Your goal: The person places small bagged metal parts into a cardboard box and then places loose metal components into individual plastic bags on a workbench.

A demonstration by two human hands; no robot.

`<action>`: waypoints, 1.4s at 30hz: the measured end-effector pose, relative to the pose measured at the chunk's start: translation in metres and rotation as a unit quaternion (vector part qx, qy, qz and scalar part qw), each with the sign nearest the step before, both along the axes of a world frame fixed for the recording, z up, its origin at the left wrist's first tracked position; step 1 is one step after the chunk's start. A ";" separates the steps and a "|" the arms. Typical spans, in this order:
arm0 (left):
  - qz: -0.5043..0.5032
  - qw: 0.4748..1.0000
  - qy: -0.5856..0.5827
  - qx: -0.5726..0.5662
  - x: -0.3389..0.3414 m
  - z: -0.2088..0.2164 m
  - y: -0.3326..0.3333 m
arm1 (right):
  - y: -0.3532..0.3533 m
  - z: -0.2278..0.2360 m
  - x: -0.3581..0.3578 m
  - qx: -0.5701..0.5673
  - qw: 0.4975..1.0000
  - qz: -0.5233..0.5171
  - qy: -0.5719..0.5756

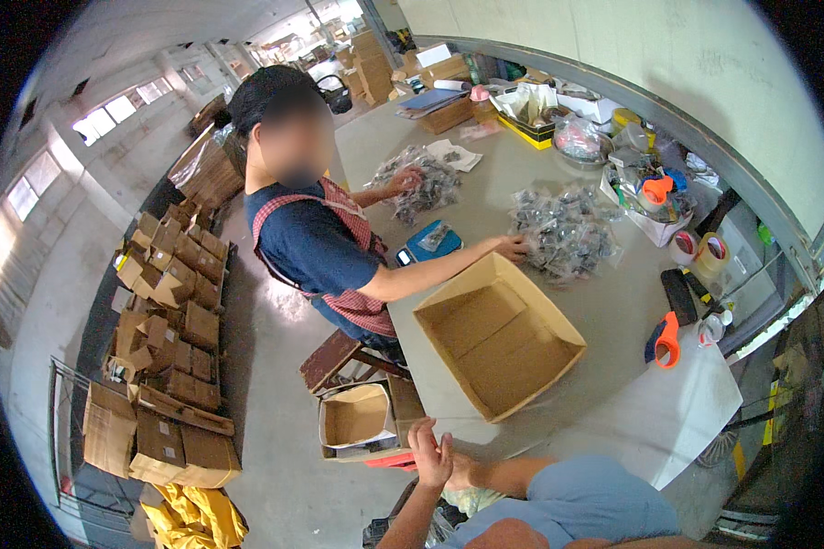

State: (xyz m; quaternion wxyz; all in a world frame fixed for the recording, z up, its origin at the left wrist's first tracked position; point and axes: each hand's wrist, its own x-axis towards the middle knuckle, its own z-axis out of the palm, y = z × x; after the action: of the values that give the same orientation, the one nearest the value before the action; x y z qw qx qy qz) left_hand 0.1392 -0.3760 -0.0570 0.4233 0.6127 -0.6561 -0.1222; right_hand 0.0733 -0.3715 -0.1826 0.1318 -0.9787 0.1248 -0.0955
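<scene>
My left hand [429,452] is raised at the table's near edge, fingers stretched up and slightly apart, with nothing visible in it. Just behind it is my right hand [464,470], its fingers mostly hidden by the left. Above them on the table lies an open, bare cardboard box [499,352]. Beyond the box is a heap of small clear bags [568,233] with dark pieces inside. A co-worker [316,220] in a checked apron reaches one hand to that heap and the other to a second heap of bags [421,188]. Between the heaps sits a blue scale [428,242] with a bag on it.
Orange tape dispensers [666,343], tape rolls [710,252] and a bowl of bags [584,146] line the table's right side. Below the left edge are a stool [331,359] and an open carton [357,419]. Stacked cartons [178,311] stand across the floor.
</scene>
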 end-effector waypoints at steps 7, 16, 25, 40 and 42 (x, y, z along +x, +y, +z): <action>0.057 0.989 0.083 0.105 -0.020 -0.029 -0.033 | 0.002 0.014 -0.003 0.269 0.962 -0.036 0.005; 0.040 0.996 -0.009 0.073 0.012 -0.053 -0.027 | 0.019 -0.085 0.022 0.036 0.992 -0.056 -0.111; -0.026 0.999 0.037 -0.027 0.077 -0.032 0.001 | 0.002 -0.089 0.006 -0.059 0.994 -0.012 0.094; 0.283 0.848 0.221 0.390 0.184 -0.230 0.367 | 0.010 0.020 0.015 -0.018 1.000 -0.020 -0.001; 0.237 0.864 0.218 0.387 0.178 -0.236 0.352 | 0.011 0.020 0.015 0.037 0.997 -0.009 -0.068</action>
State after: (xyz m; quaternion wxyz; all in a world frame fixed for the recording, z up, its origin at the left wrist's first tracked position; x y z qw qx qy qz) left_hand 0.3172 -0.0237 -0.2934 0.3008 0.8218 -0.2822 -0.3931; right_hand 0.0884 -0.3609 -0.1630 0.1752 -0.9633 0.1275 -0.1582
